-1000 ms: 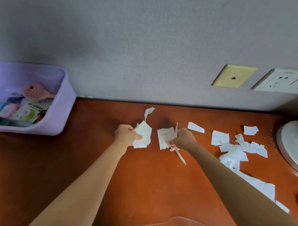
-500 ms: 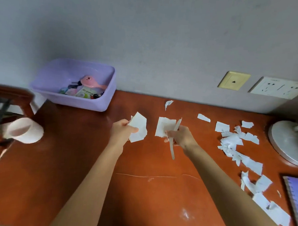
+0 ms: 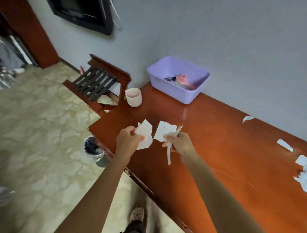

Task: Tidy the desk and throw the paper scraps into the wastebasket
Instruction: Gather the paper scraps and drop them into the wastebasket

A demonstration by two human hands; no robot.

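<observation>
My left hand (image 3: 128, 140) grips white paper scraps (image 3: 145, 134) above the left part of the red-brown desk (image 3: 218, 155). My right hand (image 3: 179, 143) grips more white scraps (image 3: 164, 132), with one long strip hanging down from it. Further loose scraps (image 3: 306, 176) lie on the desk at the right edge, plus single pieces (image 3: 284, 145) near the wall. On the floor just past the desk's left end stands a wastebasket (image 3: 95, 151) with a dark liner, below and left of my left hand.
A lilac plastic tub (image 3: 177, 82) with a pink brush and small items sits against the wall. A pale pink cup (image 3: 133, 97) stands at the desk's left end. A wooden slatted rack (image 3: 97, 81) stands beyond it. My foot (image 3: 137, 214) is on the patterned floor.
The view has swung left and pulled back, bringing the floor, rack and wastebasket into sight. Both hands have lifted their scraps off the desk and carried them left.
</observation>
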